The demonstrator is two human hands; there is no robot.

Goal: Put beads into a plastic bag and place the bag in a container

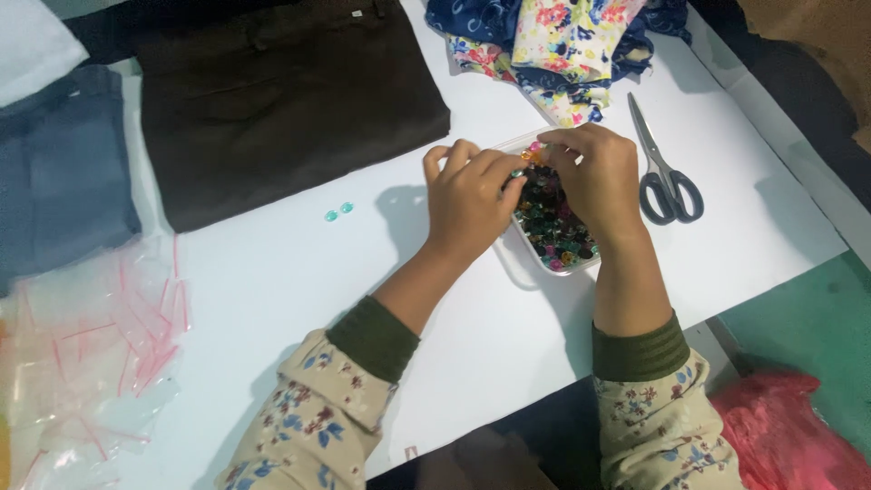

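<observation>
Both hands are working over a small clear tray [524,238] full of shiny little gems [553,227]. The tray is sitting in the middle of the white bench [299,272], just left of the scissors [667,177]. The gems are round and flat, mostly dark green, with some pink and orange ones. There are too many to count.

The left hand [467,200] is resting at the tray's left edge, its fingers [494,168] curled in. The right hand [594,177] is lying over the tray's far end, its fingers [558,150] bent down toward the left ones. The fingertips of both hands are meeting over the gems, but whether they are pinching one is too small to tell.

Two light blue gems [338,212] are lying alone on the bench, left of the hands.

One pair of scissors with grey handles is lying with its blades shut.

A folded brown cloth [290,100] is lying flat at the back. A blue cloth [59,172] is sitting at the left edge. A crumpled flowery cloth [562,45] is heaped at the top.

A pile of small clear bags [91,354] with red strips is lying at the bottom left, soft and crinkly.
</observation>
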